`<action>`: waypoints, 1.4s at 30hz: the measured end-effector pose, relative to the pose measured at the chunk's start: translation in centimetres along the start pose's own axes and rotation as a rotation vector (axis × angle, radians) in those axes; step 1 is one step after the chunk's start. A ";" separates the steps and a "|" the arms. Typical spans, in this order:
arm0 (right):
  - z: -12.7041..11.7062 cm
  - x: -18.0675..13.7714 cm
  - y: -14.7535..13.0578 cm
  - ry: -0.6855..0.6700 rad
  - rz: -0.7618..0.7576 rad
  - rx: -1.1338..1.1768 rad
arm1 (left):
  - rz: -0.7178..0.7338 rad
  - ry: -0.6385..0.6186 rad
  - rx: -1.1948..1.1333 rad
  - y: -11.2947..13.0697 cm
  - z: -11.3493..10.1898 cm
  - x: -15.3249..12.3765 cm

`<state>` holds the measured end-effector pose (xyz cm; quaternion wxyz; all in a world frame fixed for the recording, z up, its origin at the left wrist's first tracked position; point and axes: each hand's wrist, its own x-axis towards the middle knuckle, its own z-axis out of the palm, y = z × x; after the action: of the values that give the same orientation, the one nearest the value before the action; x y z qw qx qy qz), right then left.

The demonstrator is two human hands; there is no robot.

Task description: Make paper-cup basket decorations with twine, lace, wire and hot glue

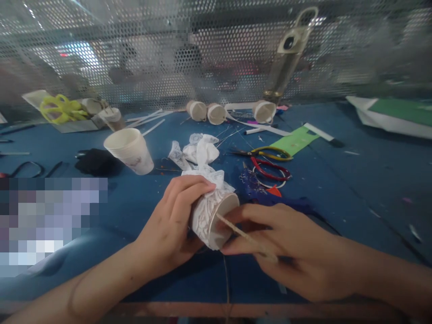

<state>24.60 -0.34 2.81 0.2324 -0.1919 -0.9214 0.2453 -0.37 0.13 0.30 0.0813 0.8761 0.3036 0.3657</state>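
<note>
A small paper cup [204, 220] lies on its side between my hands, wrapped in white lace, its flat end facing right. My left hand [162, 225] is closed round the cup from the left, fingers over the top. From the right, my right hand [290, 247] holds the cup's end, its thumb and fingers at the edge. A length of twine [241, 232] sticks out from that end and passes across the right fingers. Loose lace ribbon [202, 150] trails behind the cup in a heap.
A stack of white paper cups [130, 150] stands at left. Yellow-handled scissors [272, 153], red-handled pliers [272, 170] and a blue glue gun [270, 195] lie right of the lace. Several wrapped cups [217, 114] line the perforated metal screen [216, 58]. A green paper strip [297, 140] lies right.
</note>
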 end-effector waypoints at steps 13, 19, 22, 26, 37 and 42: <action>-0.1 0.3 0.2 0.185 0.276 0.660 | -0.076 -0.048 -0.069 0.0 0.0 -0.1; -0.2 0.1 0.2 0.448 0.433 0.835 | -0.167 -0.093 -0.156 0.0 -0.1 -0.3; -0.1 0.2 0.4 0.463 0.471 0.881 | -0.166 -0.086 -0.153 -0.1 0.0 -0.5; 0.0 0.2 1.0 0.506 0.504 0.943 | -0.227 -0.089 -0.225 -0.1 0.0 -0.5; 0.3 0.3 0.8 0.445 0.339 0.748 | -0.619 -0.165 -0.709 0.7 -0.6 0.1; 0.8 0.8 0.0 0.407 0.368 0.801 | -0.627 -0.214 -0.743 1.0 -0.3 0.2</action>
<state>23.56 -0.22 2.47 0.4162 -0.2914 -0.6411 0.5753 0.03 -0.56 1.03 0.5248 0.6870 0.3915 0.3152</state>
